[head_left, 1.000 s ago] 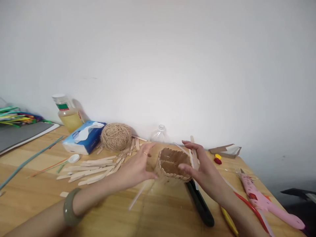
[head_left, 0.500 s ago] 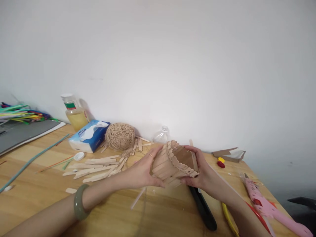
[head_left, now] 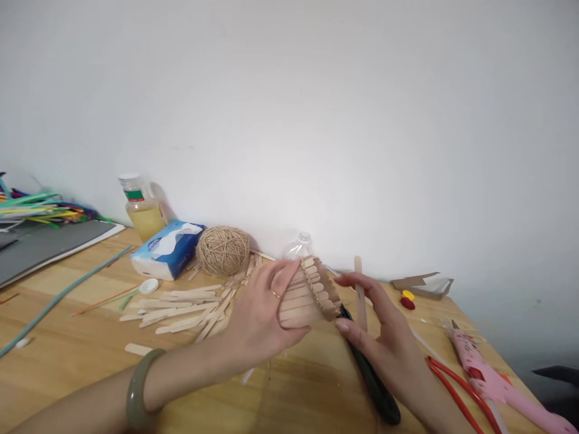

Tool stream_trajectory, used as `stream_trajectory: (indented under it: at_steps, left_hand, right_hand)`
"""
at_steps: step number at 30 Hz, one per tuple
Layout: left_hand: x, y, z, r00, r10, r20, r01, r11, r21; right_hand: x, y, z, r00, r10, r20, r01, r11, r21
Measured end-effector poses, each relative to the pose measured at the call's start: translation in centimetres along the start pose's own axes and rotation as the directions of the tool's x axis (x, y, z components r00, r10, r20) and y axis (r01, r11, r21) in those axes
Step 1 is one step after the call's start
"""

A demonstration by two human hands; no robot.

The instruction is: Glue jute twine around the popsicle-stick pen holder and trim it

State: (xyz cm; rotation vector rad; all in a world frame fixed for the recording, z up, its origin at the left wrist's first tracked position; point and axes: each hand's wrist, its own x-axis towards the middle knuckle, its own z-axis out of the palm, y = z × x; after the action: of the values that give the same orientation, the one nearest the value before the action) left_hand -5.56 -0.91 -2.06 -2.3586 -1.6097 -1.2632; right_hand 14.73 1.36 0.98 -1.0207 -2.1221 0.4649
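Observation:
Above the table, my left hand is wrapped round a small container made of wooden craft sticks, which lies tilted with its scalloped rim toward the right. My right hand is at the rim side, thumb and fingers apart, its fingertips close to the edge. Whether they touch the rim is hard to tell. A single craft stick shows behind the right fingers. Beneath the hands lies a black-handled tool, its far end hidden by the container.
Loose craft sticks, a twine ball, a tissue pack and a glass jar are on the left. A clear bottle is behind. On the right are a pink glue gun and red-handled scissors.
The container has turned so that its opening faces more to the right. My left hand wraps further over it, while my right hand has let go and opened beside the rim.

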Motion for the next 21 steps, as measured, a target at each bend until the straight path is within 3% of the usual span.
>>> stream_trajectory:
  at_steps: [4,8,17,21]
  left_hand:
    - [-0.4,0.4,0.2,0.98,0.179,-0.091,-0.16,0.969,0.188]
    - [-0.7,0.7,0.2,0.94,0.306,-0.15,-0.253,0.921,0.295]
    - [-1.0,0.1,0.3,0.906,0.41,-0.105,-0.343,0.857,0.384]
    - [-0.9,-0.3,0.6,0.884,0.451,-0.121,-0.366,0.83,0.422]
  right_hand:
    - [-0.6,-2.0,1.0,0.992,-0.084,-0.099,0.084,0.996,-0.004]
    - [-0.7,-2.6,1.7,0.995,0.014,-0.102,0.004,0.984,0.176]
    - [-0.5,-2.7,1.7,0.979,0.197,-0.06,-0.158,0.905,0.394]
    - [-0.3,-2.3,1.7,0.975,0.22,0.028,-0.21,0.873,0.44]
